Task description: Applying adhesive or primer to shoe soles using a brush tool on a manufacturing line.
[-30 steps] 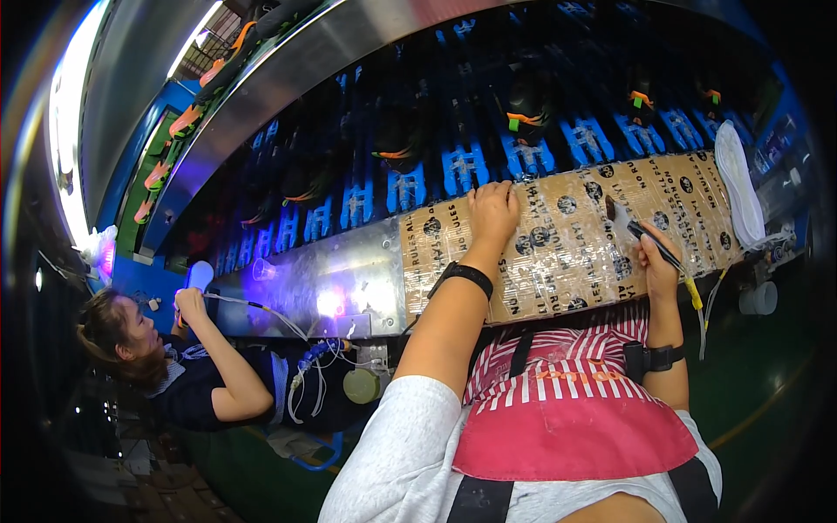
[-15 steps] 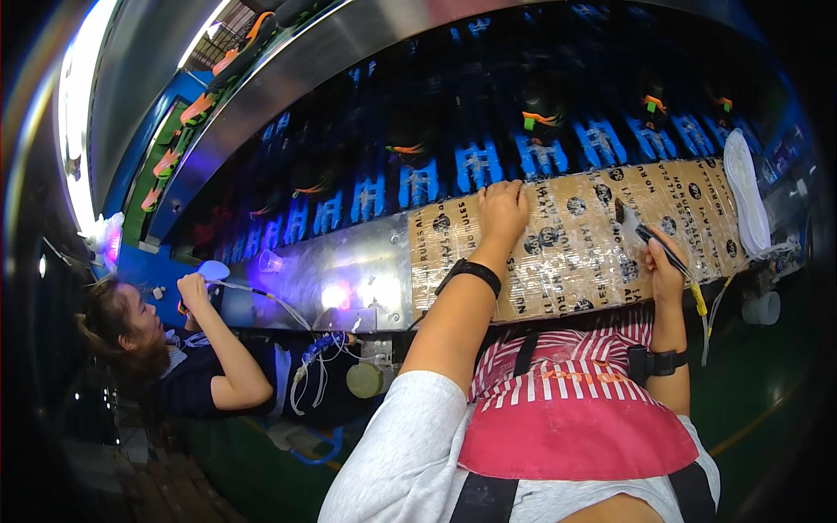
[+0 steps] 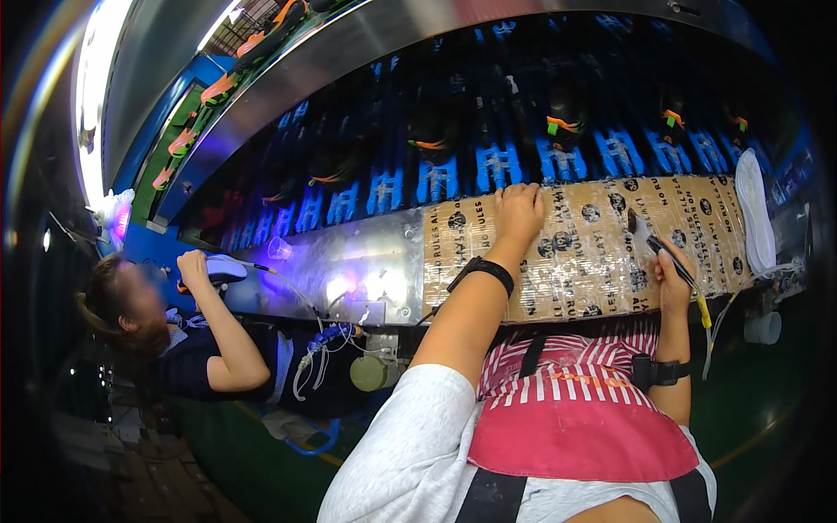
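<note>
My left hand (image 3: 520, 213) rests at the far edge of the cardboard-covered bench (image 3: 558, 288), fingers stretched out and nothing in them. In my right hand (image 3: 674, 275) is a brush (image 3: 664, 254) with a dark handle, its bristles pointing away from me over the cardboard; a thin hose with a yellow sleeve (image 3: 704, 309) runs from its rear end. Clear tape covers the cardboard. Past the bench edge, blue racks (image 3: 497, 166) stand in a row, and dark shoes with orange and green parts (image 3: 562, 126) sit behind some of them.
White insole-shaped pieces (image 3: 755, 213) lie at the bench's right end. At left, a co-worker (image 3: 209, 349) holds a shoe-like piece (image 3: 228, 268) by the metal bench top (image 3: 349, 261). A clear cup (image 3: 279, 248) stands there. Orange shoes (image 3: 218, 91) line an upper shelf.
The whole view has shifted, so the bench and racks appear lower and further right. Both hands keep much the same places over the cardboard, the brush still in the right one.
</note>
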Tool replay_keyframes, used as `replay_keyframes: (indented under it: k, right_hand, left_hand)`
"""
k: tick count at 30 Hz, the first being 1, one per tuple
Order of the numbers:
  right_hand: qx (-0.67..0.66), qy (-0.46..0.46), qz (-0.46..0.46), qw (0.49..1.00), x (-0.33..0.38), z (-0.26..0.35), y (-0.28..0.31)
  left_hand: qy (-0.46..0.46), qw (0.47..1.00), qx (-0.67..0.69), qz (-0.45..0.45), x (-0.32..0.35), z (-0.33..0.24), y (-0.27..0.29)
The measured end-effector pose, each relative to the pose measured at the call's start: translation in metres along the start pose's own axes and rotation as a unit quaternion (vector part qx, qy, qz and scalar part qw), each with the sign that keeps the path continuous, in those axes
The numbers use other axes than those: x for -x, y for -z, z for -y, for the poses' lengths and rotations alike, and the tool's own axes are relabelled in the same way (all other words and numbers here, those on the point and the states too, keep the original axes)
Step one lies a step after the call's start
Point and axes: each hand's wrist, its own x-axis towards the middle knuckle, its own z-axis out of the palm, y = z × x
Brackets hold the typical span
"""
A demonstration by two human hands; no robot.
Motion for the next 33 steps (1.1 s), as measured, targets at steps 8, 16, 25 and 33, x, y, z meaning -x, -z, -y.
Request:
replay_keyframes:
  k: [8, 16, 25, 33]
  right_hand:
    - [-0.001, -0.006, 0.003, 1.0, 0.0008, 0.0077, -0.0066]
    - [-0.015, -0.009, -0.002, 1.0, -0.0001, 0.0073, -0.0052]
    - [-0.042, 0.002, -0.012, 0.999, -0.0024, 0.0037, -0.001]
    - [-0.048, 0.002, -0.004, 0.999, -0.0022, 0.0066, -0.0045]
  left_hand:
    - [-0.001, 1.0, 0.005, -0.003, -0.0013, 0.0007, 0.0029]
    - [-0.002, 1.0, 0.006, -0.011, -0.001, 0.0021, 0.0025]
    - [-0.004, 1.0, 0.003, -0.011, -0.0008, 0.0006, 0.0043]
    - [0.0, 1.0, 0.002, -0.004, -0.0022, 0.0027, 0.0067]
